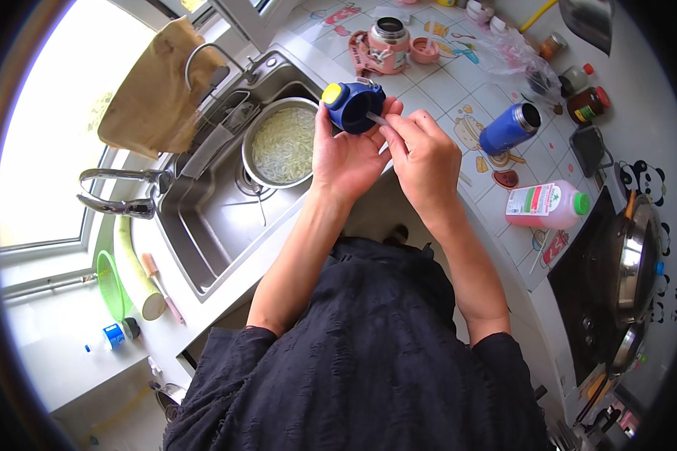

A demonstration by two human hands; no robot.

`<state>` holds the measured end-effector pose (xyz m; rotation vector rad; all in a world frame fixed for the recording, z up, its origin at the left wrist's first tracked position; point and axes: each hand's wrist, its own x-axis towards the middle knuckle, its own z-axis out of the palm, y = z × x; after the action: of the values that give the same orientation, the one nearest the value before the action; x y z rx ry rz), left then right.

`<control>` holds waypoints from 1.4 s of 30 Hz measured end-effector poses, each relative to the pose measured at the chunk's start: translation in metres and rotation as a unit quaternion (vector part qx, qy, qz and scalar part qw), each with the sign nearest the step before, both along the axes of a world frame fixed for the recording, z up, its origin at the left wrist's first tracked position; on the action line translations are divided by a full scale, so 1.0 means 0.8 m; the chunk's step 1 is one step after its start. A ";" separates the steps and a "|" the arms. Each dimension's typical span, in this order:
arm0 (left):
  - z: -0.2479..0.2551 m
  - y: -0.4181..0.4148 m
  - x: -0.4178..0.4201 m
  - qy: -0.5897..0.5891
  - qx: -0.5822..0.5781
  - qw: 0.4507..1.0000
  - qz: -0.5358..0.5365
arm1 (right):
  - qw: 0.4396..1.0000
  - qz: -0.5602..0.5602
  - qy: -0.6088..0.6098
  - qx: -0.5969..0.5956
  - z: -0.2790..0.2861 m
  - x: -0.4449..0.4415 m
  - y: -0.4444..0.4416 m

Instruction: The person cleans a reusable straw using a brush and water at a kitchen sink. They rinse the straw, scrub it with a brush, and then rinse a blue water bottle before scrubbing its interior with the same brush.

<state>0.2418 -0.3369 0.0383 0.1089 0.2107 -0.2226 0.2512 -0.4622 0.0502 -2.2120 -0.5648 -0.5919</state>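
My left hand [347, 155] holds a dark blue bottle lid [354, 107] with a yellow button, its hollow underside turned towards my right hand. A clear straw [378, 119] is pinched between the thumb and fingers of my right hand [423, 152], its tip at the inside of the lid. To the right, an uncapped blue insulated bottle [499, 135] with a steel mouth lies tilted or stands on the counter; the wide-angle view does not settle which. Farther back is a pink insulated bottle [388, 48], also without its lid, beside a pink lid with a straw [425, 49].
Left of my hands, a steel bowl of pale shreds [282, 144] sits in the steel sink [203, 237]. A jug of pink liquid [544, 206] rests on the right counter before the black cooktop [581, 282]. A plastic bag [510, 62] lies at the back.
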 end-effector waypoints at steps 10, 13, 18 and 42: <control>-0.002 0.078 -0.042 0.007 -0.032 0.999 0.029 | 1.000 0.020 0.010 -0.010 -0.003 -0.027 0.095; -0.007 0.092 -0.051 -0.022 -0.057 0.998 0.019 | 1.000 0.019 0.005 0.001 -0.004 -0.034 0.109; -0.009 0.111 -0.063 0.002 -0.023 0.999 0.028 | 0.999 0.018 0.024 0.011 -0.011 -0.050 0.128; -0.005 0.155 -0.053 -0.016 -0.029 0.999 -0.018 | 1.000 0.002 -0.014 0.022 -0.009 -0.067 0.183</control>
<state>0.1992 -0.2129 0.0341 0.0584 0.1693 -0.2629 0.1979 -0.3161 0.0429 -2.1642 -0.5671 -0.6288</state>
